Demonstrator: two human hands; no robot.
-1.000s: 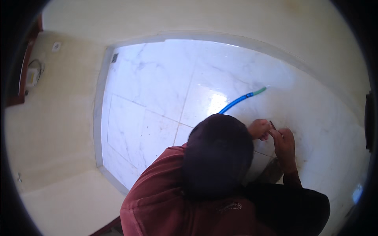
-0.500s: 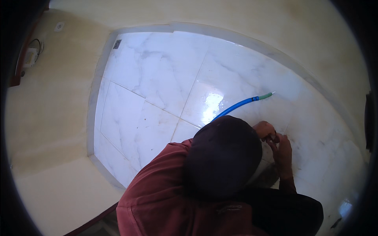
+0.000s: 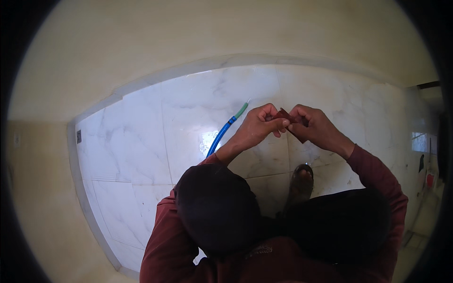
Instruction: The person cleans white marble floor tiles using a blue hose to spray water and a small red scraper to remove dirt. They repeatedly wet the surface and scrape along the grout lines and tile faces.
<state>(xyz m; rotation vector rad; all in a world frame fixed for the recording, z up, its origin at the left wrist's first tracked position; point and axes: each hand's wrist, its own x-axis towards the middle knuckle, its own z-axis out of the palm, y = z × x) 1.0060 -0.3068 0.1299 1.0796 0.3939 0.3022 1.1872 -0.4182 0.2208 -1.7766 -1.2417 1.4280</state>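
Observation:
Above the marble-look floor, my left hand (image 3: 258,125) and my right hand (image 3: 317,126) meet, fingertips close together. Between them is a thin, folded reddish-brown piece (image 3: 298,134); it could be sandpaper or cloth, I cannot tell which. My left fingers and thumb pinch its left part, and my right hand grips it from the other side. Fingers hide much of it. Left of my left hand, a blue hose (image 3: 218,140) with dark bands and a green end piece (image 3: 242,111) lies on the floor; my left arm covers its near end.
White tiles with grey veins (image 3: 127,146) spread around me, with wet shine near the hose. A dark cap (image 3: 217,207) and my bent dark-clad knee (image 3: 339,221) block the lower view. My foot in a dark sandal (image 3: 302,179) stands below the hands. A pale wall (image 3: 226,33) rises beyond.
The view has turned and shifted right. My hands, earlier partly behind the cap, now show fully and farther forward, and the reddish-brown piece is visible between them.

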